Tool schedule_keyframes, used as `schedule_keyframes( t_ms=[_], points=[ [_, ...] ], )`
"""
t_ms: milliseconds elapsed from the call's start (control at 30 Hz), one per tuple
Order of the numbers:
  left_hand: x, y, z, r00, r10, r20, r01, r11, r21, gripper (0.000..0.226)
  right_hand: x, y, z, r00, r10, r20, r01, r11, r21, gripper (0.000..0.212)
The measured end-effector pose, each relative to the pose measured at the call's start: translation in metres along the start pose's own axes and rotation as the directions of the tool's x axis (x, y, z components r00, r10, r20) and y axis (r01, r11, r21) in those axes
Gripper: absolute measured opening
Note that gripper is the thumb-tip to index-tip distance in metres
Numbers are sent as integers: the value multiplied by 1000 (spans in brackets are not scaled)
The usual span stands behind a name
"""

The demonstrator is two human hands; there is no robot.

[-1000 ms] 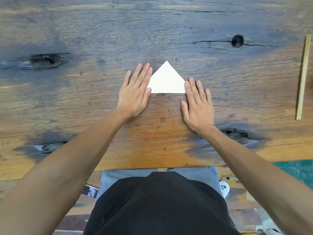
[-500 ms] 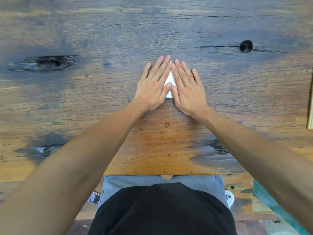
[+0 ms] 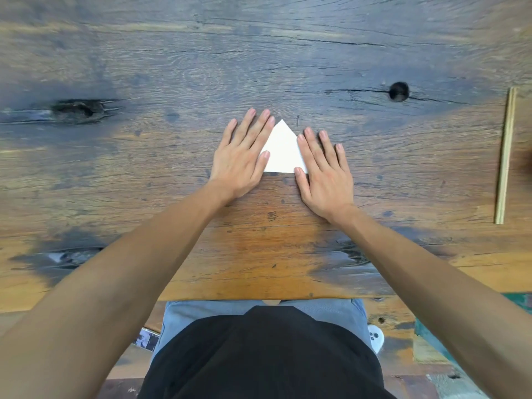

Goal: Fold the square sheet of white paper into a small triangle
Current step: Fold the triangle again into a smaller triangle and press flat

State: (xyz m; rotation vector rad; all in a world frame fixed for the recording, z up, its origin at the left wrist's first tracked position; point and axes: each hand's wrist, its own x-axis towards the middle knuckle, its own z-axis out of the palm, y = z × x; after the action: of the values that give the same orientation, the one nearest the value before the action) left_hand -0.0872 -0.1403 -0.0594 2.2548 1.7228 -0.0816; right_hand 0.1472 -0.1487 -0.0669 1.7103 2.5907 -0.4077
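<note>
The white paper (image 3: 282, 151), folded into a small triangle, lies flat on the wooden table (image 3: 259, 240) with its tip pointing away from me. My left hand (image 3: 244, 156) rests flat with its fingers over the triangle's left edge. My right hand (image 3: 324, 171) lies flat over the right edge and lower right corner. Both palms face down with fingers stretched out. Neither hand grips the paper. The middle of the triangle shows between the hands.
A thin wooden stick (image 3: 505, 154) lies lengthwise near the table's right edge. A dark knot hole (image 3: 399, 91) sits beyond my right hand, and a long dark crack (image 3: 77, 109) at the far left. The table's near edge runs just above my lap.
Half a second ago both hands lay side by side over the paper, hiding nearly all of it. They have slid apart, left hand leftward and right hand rightward, so the triangle's middle is uncovered.
</note>
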Motion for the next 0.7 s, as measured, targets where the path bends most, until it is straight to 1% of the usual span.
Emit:
schedule_keyframes(
  t_ms=[133,300,367,400,467,533,600,633,700],
  points=[
    [-29,-10,0,995,-87,40,87,996,9,61,-16,8,-3,999,20,48,-21,1000,9,62],
    [-64,-19,-12,973,-173,152,176,984,-2,64,-40,18,-16,987,57,151,-61,998,25,62],
    [-68,-17,-22,963,-200,182,211,976,-45,65,-45,17,-25,983,63,171,-79,993,91,61],
    [-67,-14,-29,960,-212,181,226,972,-62,66,-44,15,-30,986,63,157,-87,985,146,61],
    [-60,-3,-44,960,-240,146,256,961,-100,68,-38,8,-42,991,85,102,-110,957,269,61],
    [-47,8,-58,949,-292,117,309,933,-185,62,-22,0,-52,985,145,89,-168,918,360,62],
    [-30,17,-67,934,-326,144,354,893,-278,55,-1,-8,-61,977,180,116,-212,882,420,64],
    [-21,21,-70,931,-321,174,361,880,-308,53,11,-13,-64,973,184,141,-229,864,449,66],
    [-9,25,-71,927,-293,234,357,880,-313,55,33,-21,-67,960,183,212,-267,826,496,70]
  ],
)
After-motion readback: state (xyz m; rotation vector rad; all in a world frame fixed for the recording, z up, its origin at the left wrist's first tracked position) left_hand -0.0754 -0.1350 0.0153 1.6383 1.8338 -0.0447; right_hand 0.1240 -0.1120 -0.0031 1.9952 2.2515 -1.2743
